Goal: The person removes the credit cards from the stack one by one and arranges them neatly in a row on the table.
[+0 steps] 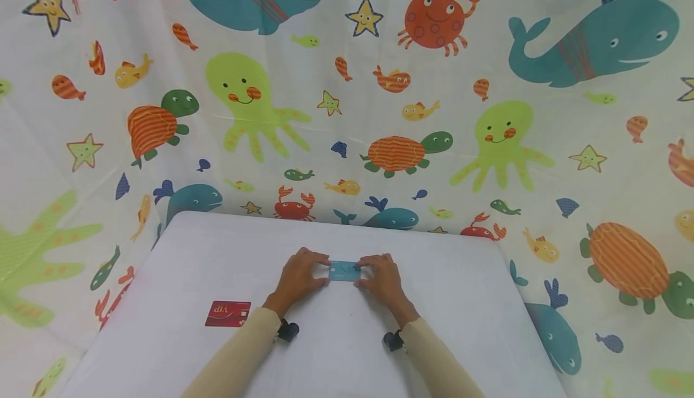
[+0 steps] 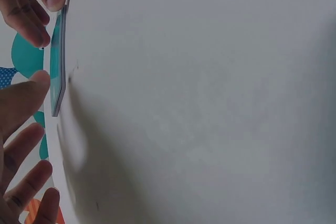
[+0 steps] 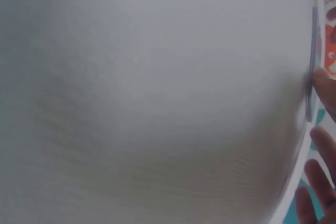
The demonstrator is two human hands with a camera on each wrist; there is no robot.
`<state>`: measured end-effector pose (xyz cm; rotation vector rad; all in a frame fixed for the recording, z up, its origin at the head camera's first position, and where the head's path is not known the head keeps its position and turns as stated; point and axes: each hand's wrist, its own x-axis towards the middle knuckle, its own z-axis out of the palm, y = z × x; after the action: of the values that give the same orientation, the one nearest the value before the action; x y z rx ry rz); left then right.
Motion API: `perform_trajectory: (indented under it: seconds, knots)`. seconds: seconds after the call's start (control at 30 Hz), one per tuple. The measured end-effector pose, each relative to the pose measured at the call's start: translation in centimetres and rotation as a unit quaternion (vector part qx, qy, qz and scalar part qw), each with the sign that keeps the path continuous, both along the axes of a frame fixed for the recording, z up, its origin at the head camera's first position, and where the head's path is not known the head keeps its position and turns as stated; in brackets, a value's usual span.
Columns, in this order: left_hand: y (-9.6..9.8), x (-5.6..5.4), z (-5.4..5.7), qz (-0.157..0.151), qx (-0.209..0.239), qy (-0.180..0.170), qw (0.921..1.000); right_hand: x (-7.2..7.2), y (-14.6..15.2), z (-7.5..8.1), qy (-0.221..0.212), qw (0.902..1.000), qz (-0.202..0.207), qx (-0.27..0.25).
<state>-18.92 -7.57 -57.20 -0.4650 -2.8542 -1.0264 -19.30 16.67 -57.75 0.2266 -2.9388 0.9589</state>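
Between my two hands is a blue bank card (image 1: 344,271) with a small pale chip near its left end, close over the white table. My left hand (image 1: 299,276) holds its left end, thumb at the near corner and forefinger at the far one. At the other end, my right hand (image 1: 382,279) grips the card the same way. In the left wrist view the blue card (image 2: 55,61) is seen nearly edge-on. Its edge shows layered lines; whether it is one card or a stack, I cannot tell. The right wrist view shows only its thin edge (image 3: 313,61).
A red card (image 1: 228,314) marked VIP lies on the white table (image 1: 466,314), left of my left forearm. Behind and beside the table hangs a white curtain (image 1: 325,163) printed with sea animals. Both wrists wear a dark strap with a small camera (image 1: 289,330).
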Motion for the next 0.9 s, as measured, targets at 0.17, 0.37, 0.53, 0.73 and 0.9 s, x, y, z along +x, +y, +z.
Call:
perform_trajectory:
  seconds: [0.17,0.37,0.53,0.73,0.9]
  knots:
    - [0.5,-0.2,-0.2,-0.003,-0.013,0.002,0.9999,0.0,0.0,0.2,0.0,1.0,0.008,-0.001]
    - [1.0,-0.3,-0.6,-0.004,-0.024,0.002,0.9997,0.2,-0.1,0.4,-0.008,0.9998,0.016,-0.005]
    - [1.2,-0.4,-0.8,0.003,-0.024,0.005,0.9997,0.2,-0.1,0.5,-0.013,0.9998,0.015,-0.005]
    - [1.3,-0.6,-1.0,0.008,-0.027,0.013,0.9995,0.1,-0.1,0.5,-0.018,0.9998,0.012,-0.006]
    - [1.4,-0.7,-1.0,0.006,-0.032,0.016,0.9993,0.0,0.0,0.3,-0.015,0.9998,0.011,-0.012]
